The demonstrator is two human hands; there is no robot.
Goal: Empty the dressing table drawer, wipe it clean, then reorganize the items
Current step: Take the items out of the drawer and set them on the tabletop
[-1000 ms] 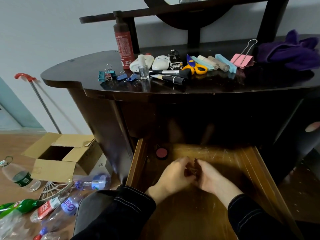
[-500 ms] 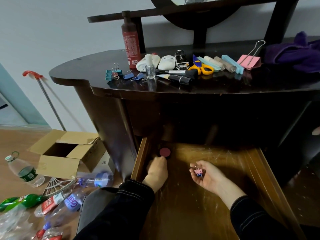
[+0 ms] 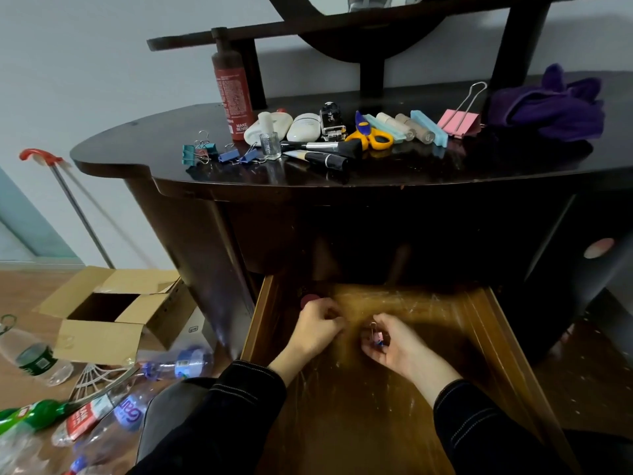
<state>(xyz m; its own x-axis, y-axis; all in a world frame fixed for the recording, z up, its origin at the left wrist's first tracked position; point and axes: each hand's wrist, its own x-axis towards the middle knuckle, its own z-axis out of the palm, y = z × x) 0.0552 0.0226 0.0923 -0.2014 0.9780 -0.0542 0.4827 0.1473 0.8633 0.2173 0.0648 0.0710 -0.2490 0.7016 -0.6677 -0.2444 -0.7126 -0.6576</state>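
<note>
Hands are converging again — right hand pinching pink-and-blue metal binder clips, left hand curling, hold unclear — round red disc remaining far-left.

The left hand covers the near side of a round red thing in the far left corner of the drawer. Its fingertips are blurred, so whether they pinch anything cannot be told. The right hand curls round small clips and hides most of them. The drawer's far end is lost in shadow under the table, and the bottom edge cuts off its near end. The mirror is cropped at the top, and plastic bottles are cropped at the left edge.
</note>
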